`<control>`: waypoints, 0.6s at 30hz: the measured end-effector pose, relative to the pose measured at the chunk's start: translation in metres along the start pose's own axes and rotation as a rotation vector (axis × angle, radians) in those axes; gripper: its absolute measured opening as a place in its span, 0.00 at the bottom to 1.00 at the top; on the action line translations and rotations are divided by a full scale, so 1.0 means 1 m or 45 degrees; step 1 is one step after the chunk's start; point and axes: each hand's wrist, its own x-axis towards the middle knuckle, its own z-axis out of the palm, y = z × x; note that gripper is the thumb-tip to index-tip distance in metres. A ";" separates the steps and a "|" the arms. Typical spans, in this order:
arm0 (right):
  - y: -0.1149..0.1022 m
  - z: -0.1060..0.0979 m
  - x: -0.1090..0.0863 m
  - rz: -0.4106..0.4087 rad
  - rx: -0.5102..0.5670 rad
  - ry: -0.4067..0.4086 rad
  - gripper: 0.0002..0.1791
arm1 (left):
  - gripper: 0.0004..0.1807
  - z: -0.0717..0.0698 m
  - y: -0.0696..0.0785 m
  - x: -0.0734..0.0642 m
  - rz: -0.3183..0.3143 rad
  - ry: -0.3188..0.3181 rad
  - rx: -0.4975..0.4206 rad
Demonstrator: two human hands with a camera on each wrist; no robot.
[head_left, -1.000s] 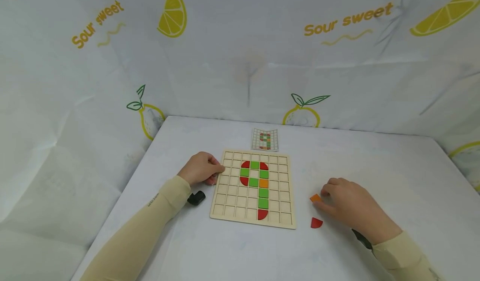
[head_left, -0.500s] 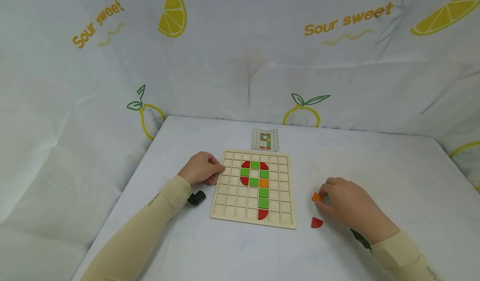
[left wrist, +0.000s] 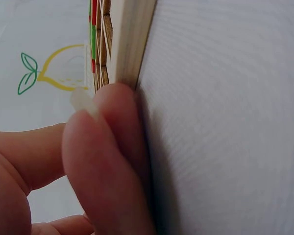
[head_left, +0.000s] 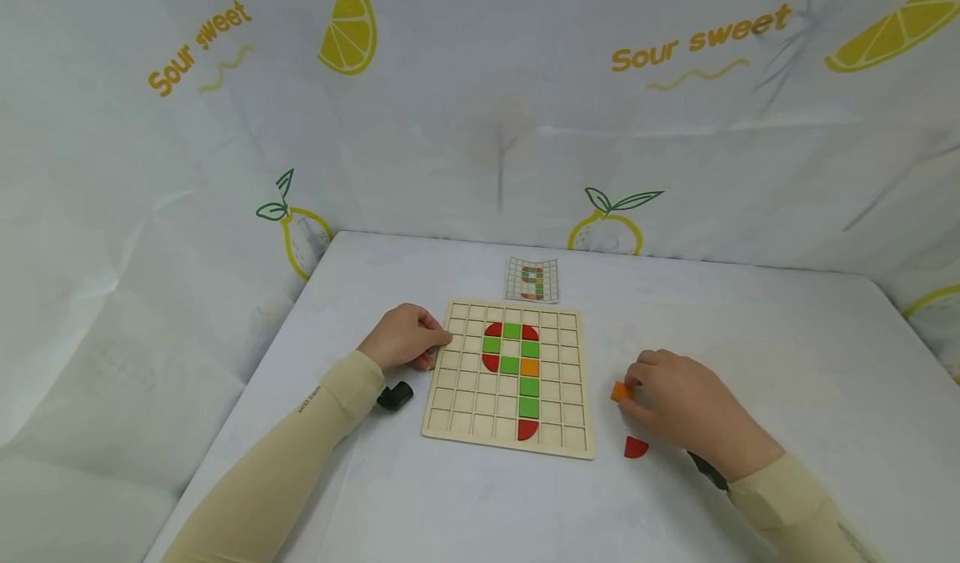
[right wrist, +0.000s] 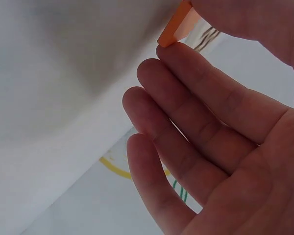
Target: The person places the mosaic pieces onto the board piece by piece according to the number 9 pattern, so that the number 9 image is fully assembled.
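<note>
A square wooden grid board [head_left: 457, 400] lies flat on the table, with red, green and orange tiles set in a shape like a 9. At the board's left edge my left hand [head_left: 403, 337] grips the rim with thumb and finger; the left wrist view shows a fingertip [left wrist: 116, 100] against the board's side [left wrist: 133, 39]. To the right of the board, my right hand [head_left: 682, 404] pinches an orange square tile [head_left: 621, 392] between thumb and index finger. The same tile [right wrist: 176, 24] appears tilted in the right wrist view, other fingers extended. A red quarter-round tile [head_left: 636, 447] lies nearby.
Behind the board lies a small printed card [head_left: 532, 280] with a similar coloured pattern on a grid. A black object [head_left: 395, 396] sits by the left wrist. Lemon-printed white cloth [head_left: 420, 154] stands behind the table.
My right hand has taken hold of the orange tile and shifted slightly left with it, toward the board. My left hand and the board keep their places.
</note>
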 end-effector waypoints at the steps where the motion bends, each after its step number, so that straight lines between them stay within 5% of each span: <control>1: -0.003 -0.001 0.002 -0.006 0.001 0.002 0.08 | 0.12 0.000 0.000 0.000 0.001 0.000 0.001; 18: -0.047 -0.010 0.031 -0.114 0.000 0.010 0.10 | 0.11 -0.001 -0.001 0.002 -0.012 -0.008 0.003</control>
